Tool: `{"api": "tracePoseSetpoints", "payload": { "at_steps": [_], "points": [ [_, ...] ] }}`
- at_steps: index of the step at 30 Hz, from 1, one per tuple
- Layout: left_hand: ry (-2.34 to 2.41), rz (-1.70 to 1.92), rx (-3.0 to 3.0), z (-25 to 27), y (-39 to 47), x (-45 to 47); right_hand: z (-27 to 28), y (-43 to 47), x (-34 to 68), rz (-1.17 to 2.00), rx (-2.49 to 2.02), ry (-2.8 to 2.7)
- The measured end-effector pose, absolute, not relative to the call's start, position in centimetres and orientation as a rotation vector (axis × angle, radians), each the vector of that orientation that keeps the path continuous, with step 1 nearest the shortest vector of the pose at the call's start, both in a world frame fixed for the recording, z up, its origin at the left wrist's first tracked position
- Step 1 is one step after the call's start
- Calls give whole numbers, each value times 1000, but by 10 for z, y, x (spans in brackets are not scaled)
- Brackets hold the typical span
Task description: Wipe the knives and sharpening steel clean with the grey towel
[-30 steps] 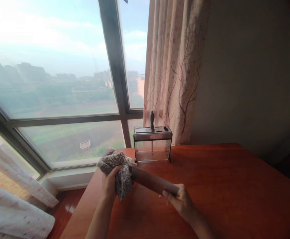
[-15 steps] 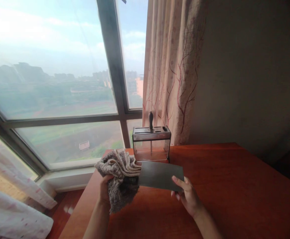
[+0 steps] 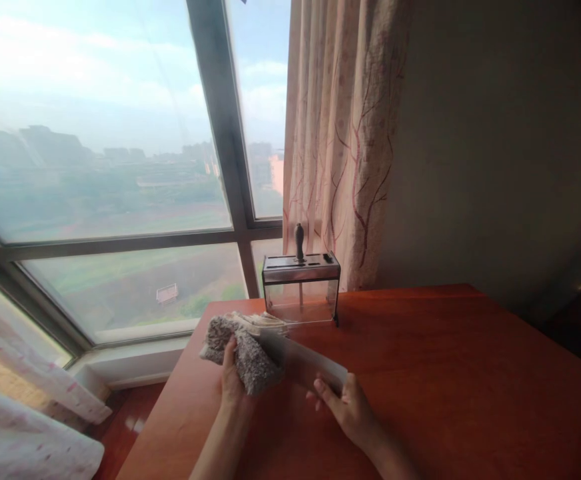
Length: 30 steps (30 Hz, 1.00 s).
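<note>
Towel (image 3: pixel 258 363): cloth, rough fluffy pile, matt. Knife blade (image 3: pixel 315 360): metal-looking, smooth, dull sheen, blurred. Knife block (image 3: pixel 283 272): shiny metal-look top, clear walls, glass or plastic, can't tell. Handle (image 3: pixel 299 241) in block: smooth, slight shine. Table (image 3: pixel 445 373): wood look, smooth, semi-gloss. Curtain (image 3: pixel 343 133): woven cloth, matt. Window (image 3: pixel 110 140): smooth glass. Wall (image 3: pixel 480 147): matt.

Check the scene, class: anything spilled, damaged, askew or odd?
Nothing looks spilled; the knife block stands upright. One oddity: the bare right hand grips the cleaver blade itself, possibly risking a cut; the left hand holds a towel at its other end.
</note>
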<state>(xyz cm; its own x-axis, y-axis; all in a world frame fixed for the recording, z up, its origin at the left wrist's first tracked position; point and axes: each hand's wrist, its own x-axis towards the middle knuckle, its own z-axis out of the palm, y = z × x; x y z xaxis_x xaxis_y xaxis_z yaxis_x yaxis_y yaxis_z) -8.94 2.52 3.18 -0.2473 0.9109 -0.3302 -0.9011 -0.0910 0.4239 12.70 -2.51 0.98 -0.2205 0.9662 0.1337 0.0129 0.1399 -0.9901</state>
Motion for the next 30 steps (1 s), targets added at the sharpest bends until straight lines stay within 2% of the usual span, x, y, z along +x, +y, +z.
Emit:
{"api": "tracePoseSetpoints", "payload": {
  "at_steps": [7,15,24,30],
  "points": [
    [717,1532,61,38,19,-61,15,-28,132,853,-922,-1907],
    [1079,1806,157,34,20,-71,4,-31,126,1152,-1017,-1718],
    [1143,1870,85,47,26,-108,10,-34,129,1046,-984,-1786],
    [1255,1938,163,41,28,-136,10,-36,132,1124,-985,-1756]
  ]
}}
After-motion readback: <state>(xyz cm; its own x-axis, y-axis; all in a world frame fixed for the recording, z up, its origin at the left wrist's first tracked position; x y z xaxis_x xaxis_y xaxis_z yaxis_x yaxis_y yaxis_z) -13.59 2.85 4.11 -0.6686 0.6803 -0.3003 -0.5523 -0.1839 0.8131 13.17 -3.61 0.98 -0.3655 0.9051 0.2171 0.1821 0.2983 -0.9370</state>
